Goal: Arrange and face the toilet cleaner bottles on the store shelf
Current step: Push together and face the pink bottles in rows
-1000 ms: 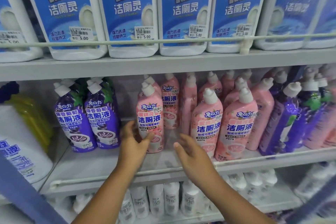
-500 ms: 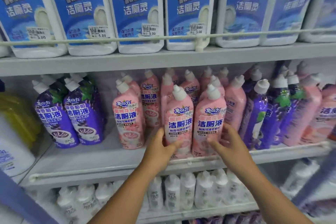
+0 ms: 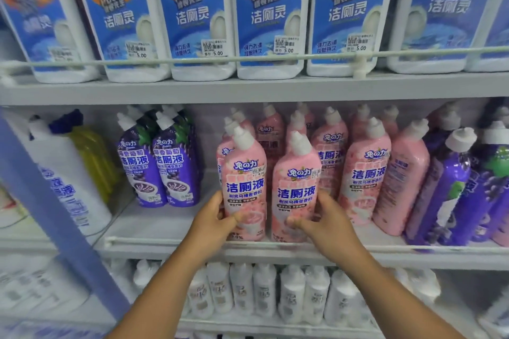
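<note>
The middle shelf [image 3: 170, 231] holds the toilet cleaner bottles behind a thin white front rail [image 3: 165, 241]. Above it stands a row of large white Mr Puton jugs [image 3: 271, 16] with blue labels and 5.00 price stickers. On the middle shelf, left of the pink group, two purple grape bottles [image 3: 162, 162] stand side by side, labels forward; more purple bottles [image 3: 451, 187] lean at the far right. Between them crowd the pink bottles [image 3: 366, 173], several rows deep.

Both forearms rise from the bottom edge, angled inward toward the front of the middle shelf. The left hand [image 3: 212, 224] wraps the lower left side of the left front pink bottle [image 3: 243, 187], thumb across its front, fingers behind and out of view. The right hand [image 3: 327, 224] grips the lower right side of the right front pink bottle [image 3: 296, 192], thumb pressed on the label's lower edge, fingers [image 3: 326, 202] curled round its side. The two held bottles stand upright, touching, just behind the rail, labels facing out.
</note>
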Action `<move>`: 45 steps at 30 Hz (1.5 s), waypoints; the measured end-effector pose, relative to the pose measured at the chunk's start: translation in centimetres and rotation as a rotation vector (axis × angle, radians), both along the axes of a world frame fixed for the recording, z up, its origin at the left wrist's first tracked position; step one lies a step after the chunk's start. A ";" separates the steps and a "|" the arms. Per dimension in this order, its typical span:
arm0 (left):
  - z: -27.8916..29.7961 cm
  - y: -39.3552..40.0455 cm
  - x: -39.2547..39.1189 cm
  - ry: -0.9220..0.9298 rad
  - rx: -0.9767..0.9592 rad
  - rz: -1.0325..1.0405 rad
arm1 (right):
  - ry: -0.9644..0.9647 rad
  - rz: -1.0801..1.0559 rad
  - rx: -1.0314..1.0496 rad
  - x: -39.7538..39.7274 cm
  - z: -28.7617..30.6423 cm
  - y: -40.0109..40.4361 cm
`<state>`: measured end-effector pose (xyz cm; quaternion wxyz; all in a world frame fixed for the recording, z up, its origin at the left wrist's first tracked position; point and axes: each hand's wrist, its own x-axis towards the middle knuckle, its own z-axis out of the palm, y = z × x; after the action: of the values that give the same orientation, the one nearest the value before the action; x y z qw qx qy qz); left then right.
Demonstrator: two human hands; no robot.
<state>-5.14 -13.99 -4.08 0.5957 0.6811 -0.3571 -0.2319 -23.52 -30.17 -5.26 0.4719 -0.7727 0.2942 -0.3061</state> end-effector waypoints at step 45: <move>-2.3 -12.9 -25.5 -1.036 0.360 0.220 | 0.534 0.075 -0.583 -24.0 0.9 -7.4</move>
<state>-30.60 -26.93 -6.36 0.2372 0.8304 -0.4845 0.1393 -47.56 -37.62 -4.32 0.1505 -0.9368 0.2790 -0.1477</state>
